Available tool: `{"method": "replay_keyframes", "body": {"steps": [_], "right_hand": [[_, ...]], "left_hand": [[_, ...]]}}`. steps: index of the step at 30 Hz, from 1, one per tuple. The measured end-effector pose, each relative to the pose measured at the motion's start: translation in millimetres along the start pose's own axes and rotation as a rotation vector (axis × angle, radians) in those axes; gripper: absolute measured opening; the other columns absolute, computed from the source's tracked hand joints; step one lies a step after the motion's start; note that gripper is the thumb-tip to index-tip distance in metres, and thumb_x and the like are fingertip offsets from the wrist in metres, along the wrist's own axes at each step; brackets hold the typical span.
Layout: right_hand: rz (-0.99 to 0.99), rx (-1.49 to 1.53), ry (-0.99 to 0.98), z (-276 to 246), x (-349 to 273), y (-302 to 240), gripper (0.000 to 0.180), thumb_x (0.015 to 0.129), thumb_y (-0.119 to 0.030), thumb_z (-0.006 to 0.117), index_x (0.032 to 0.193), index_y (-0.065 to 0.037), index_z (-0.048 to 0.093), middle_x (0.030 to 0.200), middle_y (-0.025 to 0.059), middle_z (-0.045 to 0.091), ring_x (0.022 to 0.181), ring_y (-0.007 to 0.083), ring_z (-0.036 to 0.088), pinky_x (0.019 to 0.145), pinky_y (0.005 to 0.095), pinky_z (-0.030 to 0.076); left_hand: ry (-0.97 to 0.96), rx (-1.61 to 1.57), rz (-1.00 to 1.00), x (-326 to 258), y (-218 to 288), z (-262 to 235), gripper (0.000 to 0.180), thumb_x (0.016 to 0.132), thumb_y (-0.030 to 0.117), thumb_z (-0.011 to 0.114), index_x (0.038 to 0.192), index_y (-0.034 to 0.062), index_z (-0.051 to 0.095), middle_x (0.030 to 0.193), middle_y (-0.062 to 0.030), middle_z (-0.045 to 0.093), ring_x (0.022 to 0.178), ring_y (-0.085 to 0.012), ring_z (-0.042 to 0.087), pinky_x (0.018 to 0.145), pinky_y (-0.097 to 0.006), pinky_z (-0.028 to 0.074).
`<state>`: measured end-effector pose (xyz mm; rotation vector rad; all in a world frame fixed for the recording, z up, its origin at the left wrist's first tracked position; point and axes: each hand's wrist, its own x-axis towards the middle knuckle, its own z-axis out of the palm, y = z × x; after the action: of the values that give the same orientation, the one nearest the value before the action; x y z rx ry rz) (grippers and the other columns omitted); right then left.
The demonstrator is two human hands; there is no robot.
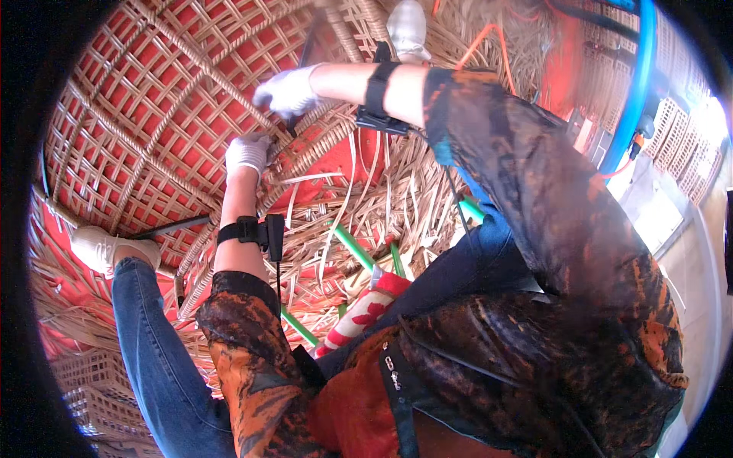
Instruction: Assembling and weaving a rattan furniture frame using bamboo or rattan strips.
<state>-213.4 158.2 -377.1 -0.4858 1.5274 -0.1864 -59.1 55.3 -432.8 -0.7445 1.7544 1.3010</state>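
Note:
A large woven wicker panel (153, 114), light brown with thick wrapped ribs, fills the upper left over a red surface. My left hand (249, 155), in a white glove, rests at a rib near the panel's right part. Its fingers curl together, and whatever they pinch is too small to make out. Just above it, my right hand (289, 93), gloved too, is bent down toward the same spot and slightly blurred. Its fingers are curled, with a dark piece showing beneath them that I cannot name. A thick wrapped rim (324, 145) runs beside both hands.
Loose flat wicker strips (397, 191) lie heaped between my legs and beyond. Green bars (353, 246) of a seat and a red-and-white cloth (363, 314) show beneath me. My shoes (95, 248) flank the panel. A blue post (637, 84) stands at the right.

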Motion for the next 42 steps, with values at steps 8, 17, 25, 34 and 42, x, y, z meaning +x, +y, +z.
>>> {"method": "replay_keyframes", "body": {"steps": [8, 17, 25, 34, 42], "right_hand": [[0.145, 0.362, -0.367, 17.8, 36.3, 16.5, 0.050, 0.077, -0.003, 0.048, 0.126, -0.012, 0.050, 0.058, -0.0033, 0.049, 0.040, 0.0061, 0.037, 0.041, 0.0238, 0.034], [0.022, -0.708, 0.072, 37.6, 9.5, -18.9, 0.025, 0.079, -0.017, 0.060, 0.098, -0.004, 0.068, 0.086, 0.0125, 0.069, 0.081, 0.0260, 0.066, 0.072, 0.0383, 0.052], [-0.097, -0.637, -0.032, 39.9, -48.9, -29.1, 0.027, 0.076, -0.025, 0.060, 0.086, -0.001, 0.070, 0.078, 0.0170, 0.067, 0.074, 0.0316, 0.066, 0.064, 0.0428, 0.051], [0.113, 0.273, -0.057, -15.9, -15.8, 13.8, 0.015, 0.086, -0.015, 0.052, 0.096, -0.012, 0.063, 0.059, -0.0010, 0.051, 0.048, 0.0062, 0.043, 0.039, 0.0213, 0.032], [0.168, 0.359, -0.240, 10.5, 33.8, 6.7, 0.031, 0.080, -0.001, 0.045, 0.106, -0.012, 0.058, 0.066, 0.0006, 0.054, 0.044, 0.0100, 0.042, 0.041, 0.0246, 0.035]], "left_hand": [[0.140, 0.525, -0.310, -25.6, 31.5, -23.1, 0.066, 0.070, 0.065, 0.061, 0.098, 0.0061, 0.070, 0.099, -0.0153, 0.068, 0.093, -0.0278, 0.066, 0.079, -0.038, 0.052], [0.175, 0.526, -0.296, -22.1, 3.3, -34.9, 0.061, 0.073, 0.059, 0.058, 0.102, 0.0061, 0.068, 0.104, -0.0164, 0.066, 0.098, -0.0296, 0.064, 0.084, -0.039, 0.050], [-0.114, 0.224, -0.170, -31.1, 70.4, -38.3, 0.054, 0.075, 0.052, 0.057, 0.094, 0.0034, 0.070, 0.092, -0.0187, 0.068, 0.087, -0.0299, 0.067, 0.077, -0.037, 0.051], [-0.031, 0.492, 0.028, 2.8, 29.7, 1.2, 0.038, 0.081, 0.044, 0.056, 0.102, 0.0153, 0.069, 0.103, -0.0131, 0.065, 0.097, -0.0310, 0.063, 0.084, -0.038, 0.049], [0.012, 0.466, -0.113, -14.4, 14.6, -11.8, 0.039, 0.079, 0.047, 0.059, 0.099, 0.0153, 0.070, 0.101, -0.0119, 0.067, 0.096, -0.0279, 0.064, 0.083, -0.037, 0.050]]}}
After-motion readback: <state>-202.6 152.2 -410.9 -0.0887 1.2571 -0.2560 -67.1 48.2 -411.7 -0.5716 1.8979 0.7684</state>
